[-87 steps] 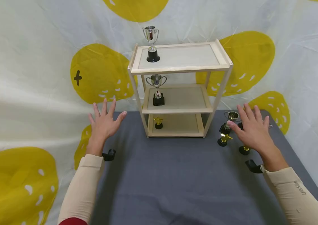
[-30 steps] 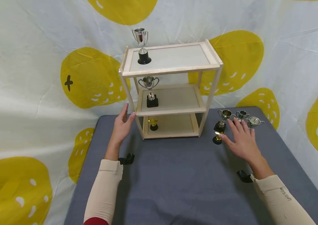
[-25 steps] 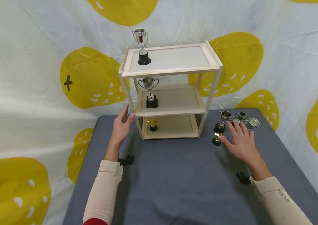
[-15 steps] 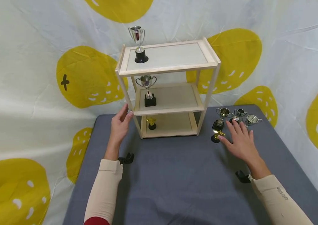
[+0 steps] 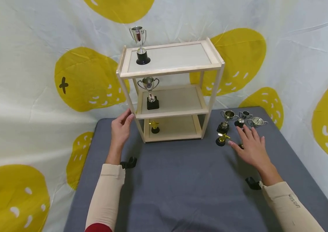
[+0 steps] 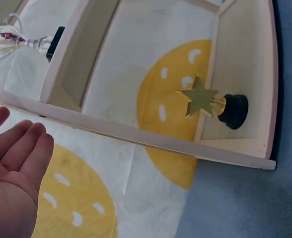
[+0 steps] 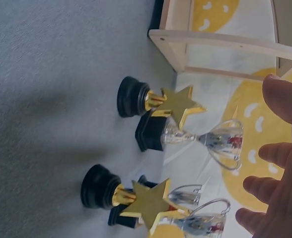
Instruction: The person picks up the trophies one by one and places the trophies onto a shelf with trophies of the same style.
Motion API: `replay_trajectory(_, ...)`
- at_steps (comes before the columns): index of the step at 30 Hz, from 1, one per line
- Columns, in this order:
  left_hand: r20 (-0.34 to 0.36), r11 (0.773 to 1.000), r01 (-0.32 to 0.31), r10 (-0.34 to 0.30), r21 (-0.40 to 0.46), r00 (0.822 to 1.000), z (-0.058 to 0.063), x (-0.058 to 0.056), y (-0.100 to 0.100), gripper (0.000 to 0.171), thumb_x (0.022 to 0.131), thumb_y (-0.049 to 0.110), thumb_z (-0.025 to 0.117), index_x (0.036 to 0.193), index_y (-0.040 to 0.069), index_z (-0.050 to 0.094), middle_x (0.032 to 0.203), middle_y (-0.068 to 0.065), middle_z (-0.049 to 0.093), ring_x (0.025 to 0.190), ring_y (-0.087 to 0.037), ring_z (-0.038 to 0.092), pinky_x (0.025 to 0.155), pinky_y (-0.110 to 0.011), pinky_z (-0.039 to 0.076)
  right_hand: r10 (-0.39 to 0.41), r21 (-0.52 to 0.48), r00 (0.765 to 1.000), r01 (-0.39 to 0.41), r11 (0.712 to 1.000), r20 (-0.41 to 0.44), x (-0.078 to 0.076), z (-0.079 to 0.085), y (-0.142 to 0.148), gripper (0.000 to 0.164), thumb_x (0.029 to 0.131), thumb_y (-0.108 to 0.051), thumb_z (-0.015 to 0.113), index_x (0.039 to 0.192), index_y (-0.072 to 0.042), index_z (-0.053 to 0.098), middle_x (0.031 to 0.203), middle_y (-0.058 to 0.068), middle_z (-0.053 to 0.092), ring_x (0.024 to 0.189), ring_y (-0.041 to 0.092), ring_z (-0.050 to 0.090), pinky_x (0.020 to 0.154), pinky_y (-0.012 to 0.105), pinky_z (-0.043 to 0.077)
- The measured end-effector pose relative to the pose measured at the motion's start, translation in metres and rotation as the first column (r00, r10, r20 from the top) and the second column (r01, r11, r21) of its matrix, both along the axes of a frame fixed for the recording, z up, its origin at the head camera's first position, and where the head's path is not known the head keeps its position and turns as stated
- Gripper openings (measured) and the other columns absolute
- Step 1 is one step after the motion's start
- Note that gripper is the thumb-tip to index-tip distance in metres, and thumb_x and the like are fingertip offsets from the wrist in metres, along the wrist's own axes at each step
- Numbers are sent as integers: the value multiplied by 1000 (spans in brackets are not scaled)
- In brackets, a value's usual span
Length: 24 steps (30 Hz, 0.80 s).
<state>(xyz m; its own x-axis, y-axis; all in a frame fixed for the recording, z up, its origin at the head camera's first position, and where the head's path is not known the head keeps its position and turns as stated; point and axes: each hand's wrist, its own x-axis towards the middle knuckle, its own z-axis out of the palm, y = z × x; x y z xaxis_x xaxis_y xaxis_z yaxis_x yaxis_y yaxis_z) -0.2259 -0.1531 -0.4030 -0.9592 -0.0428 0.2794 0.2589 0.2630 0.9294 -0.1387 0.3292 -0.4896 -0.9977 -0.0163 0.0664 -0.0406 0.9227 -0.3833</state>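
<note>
My left hand [image 5: 120, 130] is beside the left front post of a three-tier wooden shelf [image 5: 172, 112], thumb and fingers apart in the left wrist view. My right hand [image 5: 252, 146] hovers with spread fingers over the trophies on the right, holding nothing. Nearest its thumb stands a gold star trophy [image 5: 221, 140]; a second star trophy [image 7: 148, 203] is mostly hidden beneath the hand in the head view. Behind them stand a two-handled cup trophy [image 5: 226, 120], a smaller cup [image 5: 241, 118] and a wide-bowled cup [image 5: 257, 121].
A silver cup trophy [image 5: 140, 45] stands at the left of the top tier. Below it are another silver cup [image 5: 150, 93] on the middle tier and a gold star trophy [image 6: 200, 99] on the bottom tier. Fruit-patterned cloth [image 5: 36, 80] hangs behind the grey table [image 5: 178, 180].
The left hand has moved right to the shelf's left post, its spread fingers drawing in. My right hand has shifted slightly, uncovering the back cups. The shelf and trophies appear further left as the view turned.
</note>
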Motion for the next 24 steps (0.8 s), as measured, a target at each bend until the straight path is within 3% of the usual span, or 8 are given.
replay_trajectory(11,20,998,-41,42,-45,999,1,-4,4,41,98,21,61,136,4,59,131,-18,65,117,-30,65,100,-40,55,-34,0,998,35,999,43,9,-6,20,81,99,-57,47,159,-13,17,164,25,12,150,50,-3,108,82,-3)
replay_trajectory(19,2,994,-87,87,-72,996,2,-6,8,38,97,20,63,131,2,63,122,-20,69,107,-30,68,84,-17,57,-49,-12,998,50,999,45,13,-16,33,79,100,-56,46,159,-12,17,163,25,14,150,51,0,107,83,-1)
replay_trajectory(24,-13,992,-115,114,-53,993,2,-11,11,35,95,19,66,126,1,67,117,-21,71,95,-16,68,76,-8,53,-48,-3,998,48,999,45,11,-18,42,79,101,-55,45,158,-7,19,161,29,16,149,51,4,108,82,5)
